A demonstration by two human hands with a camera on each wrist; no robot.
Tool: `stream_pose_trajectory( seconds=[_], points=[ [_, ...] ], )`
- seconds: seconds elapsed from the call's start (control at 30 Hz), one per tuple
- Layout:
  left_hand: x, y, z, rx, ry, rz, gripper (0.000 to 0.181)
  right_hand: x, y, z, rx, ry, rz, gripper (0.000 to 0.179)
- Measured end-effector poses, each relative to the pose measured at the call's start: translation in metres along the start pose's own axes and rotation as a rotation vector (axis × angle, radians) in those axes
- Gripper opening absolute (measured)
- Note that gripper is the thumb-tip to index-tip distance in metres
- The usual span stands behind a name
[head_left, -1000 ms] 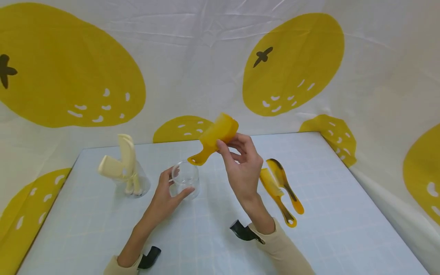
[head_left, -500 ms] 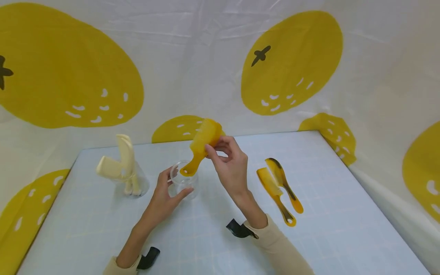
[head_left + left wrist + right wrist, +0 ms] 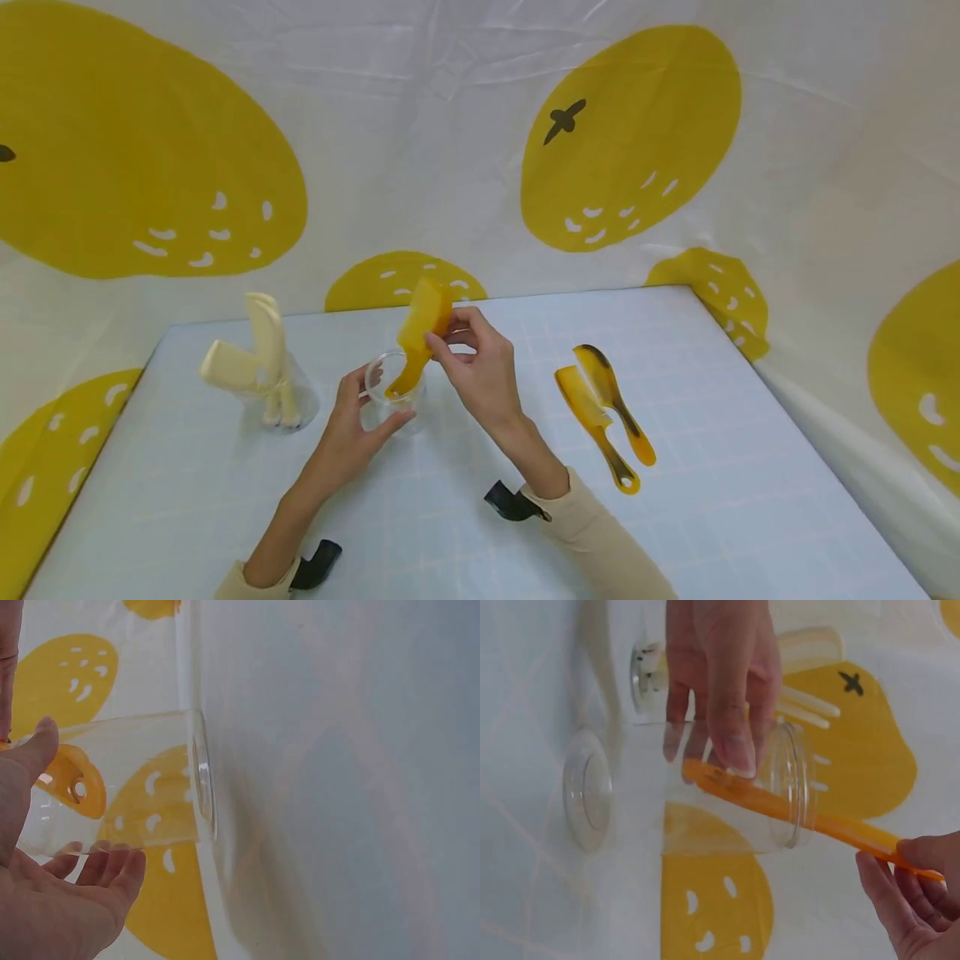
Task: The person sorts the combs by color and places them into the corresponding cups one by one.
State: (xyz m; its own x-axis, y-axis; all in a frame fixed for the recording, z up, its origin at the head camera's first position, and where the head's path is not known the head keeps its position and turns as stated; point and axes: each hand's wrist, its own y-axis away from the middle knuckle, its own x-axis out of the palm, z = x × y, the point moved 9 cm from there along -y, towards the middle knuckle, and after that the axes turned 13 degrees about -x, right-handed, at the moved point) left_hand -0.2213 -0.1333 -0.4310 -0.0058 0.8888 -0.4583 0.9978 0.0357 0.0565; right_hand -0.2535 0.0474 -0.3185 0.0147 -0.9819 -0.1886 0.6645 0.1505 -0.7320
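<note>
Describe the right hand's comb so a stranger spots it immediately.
On the blue table, find the clear jar gripped by the left hand. The yellow comb slants handle-first into its mouth. Unlike the combs lying at right, it's pinched by the right hand.

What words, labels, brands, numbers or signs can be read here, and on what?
None can be read.
Held comb: faint dark marks on the handle, too blurred to tell if lettering.
Clear container at left: small dark marks near its base, too blurred to read.
Backdrop: printed fruit, no lettering visible.
</note>
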Motion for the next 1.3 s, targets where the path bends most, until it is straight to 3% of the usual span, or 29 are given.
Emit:
stream_pose_trajectory(
  seconds=[0.33,0.6,0.87,1.03,1.3],
  points=[
    [0.001,-0.002,0.002,-0.003,0.027,0.018,0.085,0.015,0.006,-0.012,0.09,0.073,0.192,0.019],
    [0.0,-0.001,-0.002,0.02,0.03,0.012,0.084,0.014,0.005,-0.016,0.097,0.109,0.251,0.018],
    [0.0,-0.001,0.0,0.022,0.032,0.008,0.085,0.016,0.007,-0.018,0.109,0.133,0.387,0.024],
    [0.001,-0.003,0.002,0.021,0.042,0.008,0.084,0.007,0.005,-0.012,0.105,0.131,0.4,0.024],
    [0.001,-0.001,0.004,0.008,0.031,0.004,0.085,-0.017,0.004,-0.009,0.068,0.175,0.343,0.027]
  ],
)
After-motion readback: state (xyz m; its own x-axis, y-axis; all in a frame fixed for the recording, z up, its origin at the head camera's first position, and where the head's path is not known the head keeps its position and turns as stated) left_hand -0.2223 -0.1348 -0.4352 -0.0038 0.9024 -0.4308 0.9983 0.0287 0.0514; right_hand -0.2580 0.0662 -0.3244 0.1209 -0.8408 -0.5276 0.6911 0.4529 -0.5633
